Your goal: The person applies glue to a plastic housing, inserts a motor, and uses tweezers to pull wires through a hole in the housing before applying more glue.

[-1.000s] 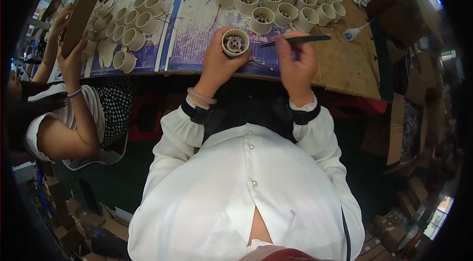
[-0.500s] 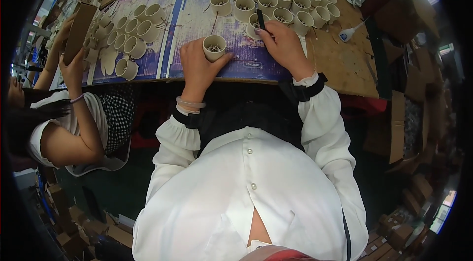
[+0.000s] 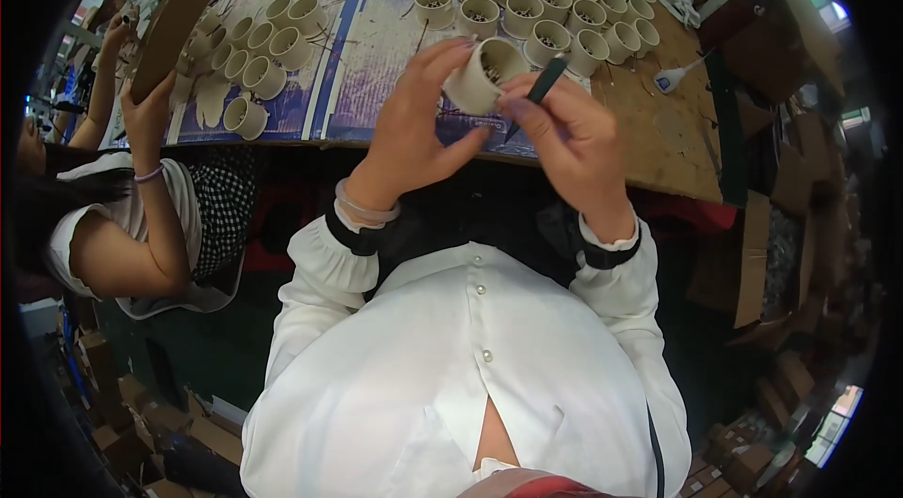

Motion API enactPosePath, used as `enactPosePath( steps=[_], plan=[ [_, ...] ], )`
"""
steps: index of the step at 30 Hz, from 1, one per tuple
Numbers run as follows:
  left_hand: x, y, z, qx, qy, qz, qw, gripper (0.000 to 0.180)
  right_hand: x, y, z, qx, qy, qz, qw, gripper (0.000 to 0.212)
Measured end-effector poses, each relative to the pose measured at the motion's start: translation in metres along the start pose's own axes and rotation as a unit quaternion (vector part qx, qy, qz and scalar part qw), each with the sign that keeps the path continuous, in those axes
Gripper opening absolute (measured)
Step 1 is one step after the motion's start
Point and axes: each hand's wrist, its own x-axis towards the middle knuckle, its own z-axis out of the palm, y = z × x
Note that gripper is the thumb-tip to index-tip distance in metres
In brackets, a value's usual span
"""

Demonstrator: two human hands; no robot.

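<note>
A white round cup (image 3: 460, 84) with small metal pieces inside is tilted above the table's front edge. My left hand (image 3: 414, 126) curves around its left side, fingertips by the rim and thumb below. At the cup's right side, my right hand (image 3: 578, 136) has its fingertips against the rim. That hand also grips a slim dark tool (image 3: 547, 78) with a pointed lower end; whether it is a pen or tweezers I cannot tell. Just beyond my hands stand several similar cups (image 3: 480, 25) in close rows, small metal pieces in many of them.
Another group of cups (image 3: 264, 89) stands or leans on the purple-printed board (image 3: 386, 56) to the left. A small white bottle (image 3: 670, 79) lies on the brown board (image 3: 649, 131) at right. On the left, a seated person holds a cardboard piece (image 3: 169, 28).
My left hand has moved right and up from the table edge. My right hand has drawn back with the dark tool, and both hands now meet at one tilted cup.
</note>
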Motion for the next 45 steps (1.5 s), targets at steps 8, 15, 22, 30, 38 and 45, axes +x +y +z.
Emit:
enactPosePath(
  steps=[8, 15, 22, 30, 38, 45],
  plan=[
    [-0.005, -0.002, 0.012, -0.353, 0.041, -0.180, 0.917, 0.060, -0.007, 0.002, 0.005, 0.114, 0.015, -0.039, 0.993, 0.017],
    [-0.006, -0.024, 0.007, -0.777, 0.020, -0.292, 0.557, 0.047, -0.021, 0.025, 0.007, 0.173, 0.071, 0.050, 0.981, 0.013],
    [0.000, -0.011, 0.012, -0.766, -0.003, -0.326, 0.555, 0.054, -0.016, 0.047, 0.036, 0.057, 0.062, 0.091, 0.992, 0.020],
    [0.001, 0.003, 0.018, -0.644, 0.066, -0.390, 0.655, 0.053, -0.003, 0.039, 0.046, 0.099, 0.118, 0.031, 0.988, 0.021],
    [0.004, 0.002, 0.023, -0.656, 0.060, -0.355, 0.664, 0.051, -0.004, 0.045, 0.052, 0.057, 0.106, 0.091, 0.989, 0.020],
    [0.005, 0.005, 0.023, -0.638, 0.075, -0.359, 0.677, 0.048, 0.000, 0.047, 0.047, -0.282, 0.162, -0.237, 0.916, 0.029]
  ],
)
